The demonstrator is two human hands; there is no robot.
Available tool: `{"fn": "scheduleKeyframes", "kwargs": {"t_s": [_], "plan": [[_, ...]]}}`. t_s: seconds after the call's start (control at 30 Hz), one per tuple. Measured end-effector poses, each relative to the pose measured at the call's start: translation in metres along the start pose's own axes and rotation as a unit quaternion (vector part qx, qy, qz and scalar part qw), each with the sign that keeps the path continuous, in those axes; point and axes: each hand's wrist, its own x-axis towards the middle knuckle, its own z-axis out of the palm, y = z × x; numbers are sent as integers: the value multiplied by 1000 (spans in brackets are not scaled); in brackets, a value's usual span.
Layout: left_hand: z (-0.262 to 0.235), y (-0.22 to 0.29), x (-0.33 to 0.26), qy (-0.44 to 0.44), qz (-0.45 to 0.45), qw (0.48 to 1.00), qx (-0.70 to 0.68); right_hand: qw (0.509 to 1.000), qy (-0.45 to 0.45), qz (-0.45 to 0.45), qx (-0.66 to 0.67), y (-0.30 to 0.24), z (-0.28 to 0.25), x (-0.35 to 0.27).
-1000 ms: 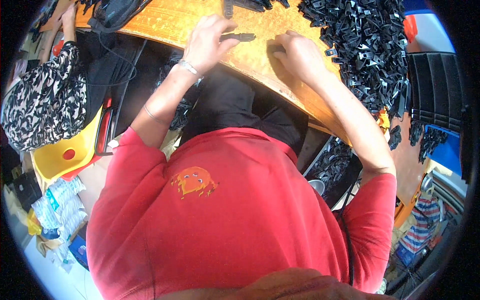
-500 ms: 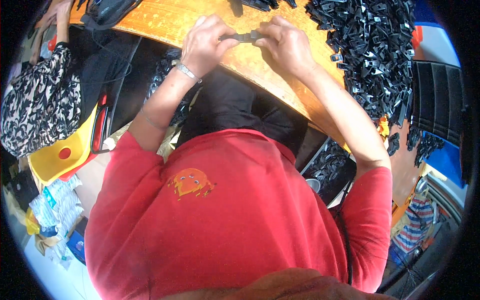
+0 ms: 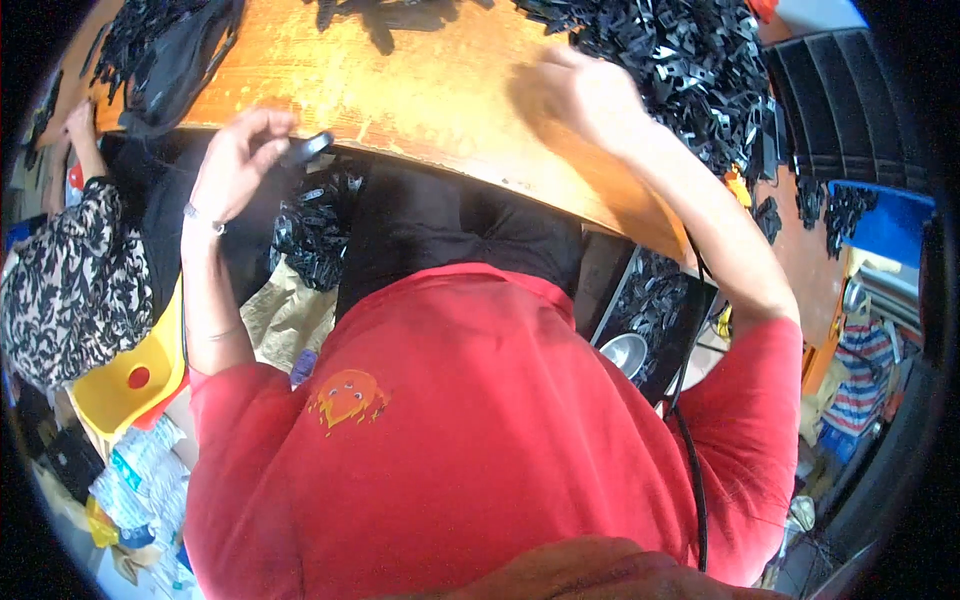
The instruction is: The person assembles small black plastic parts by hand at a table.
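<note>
My left hand (image 3: 240,163) is at the table's near edge on the left, thumb and fingers apart. Just off its thumb tip is a small black plastic part (image 3: 312,148), blurred, seemingly loose from the fingers. Below that part, under the table edge, lies a heap of black plastic parts (image 3: 318,222). Over the wooden table (image 3: 400,90), my right hand (image 3: 598,100) is beside the large pile of black plastic parts (image 3: 685,75). Motion smears its fingers, so whether they hold anything is hidden.
More black parts lie at the table's far edge (image 3: 385,15) and far left. A metal bowl (image 3: 625,354) stands in a dark tray of parts at lower right. A co-worker in a patterned top (image 3: 80,270) sits left, by a yellow chair (image 3: 130,395). A black cable hangs by my right arm.
My hands, together on a black part over the table before, have parted. The left moved left and toward me with a part; the right went toward the big pile. The view has shifted.
</note>
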Motion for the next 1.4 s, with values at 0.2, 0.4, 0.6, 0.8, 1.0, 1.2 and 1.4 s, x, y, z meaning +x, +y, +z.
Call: {"fn": "scheduleKeyframes", "kwargs": {"t_s": [0.2,0.4,0.6,0.8,1.0,1.2,1.4], "plan": [[39,30,80,220,222,921,233,979,-96,125,-127,27,-15,-33],[26,61,132,-69,61,930,355,966,-136,119,-187,37,-5,-20],[48,30,134,155,302,872,354,991,-46,112,-57,22,6,1],[73,25,115,106,263,914,291,981,64,129,127,-24,32,27],[91,42,89,129,264,942,164,973,56,154,165,-41,39,26],[89,26,88,168,242,943,153,991,-1,111,78,-51,34,37],[82,20,70,194,200,951,135,995,-28,81,52,-56,29,58]]}}
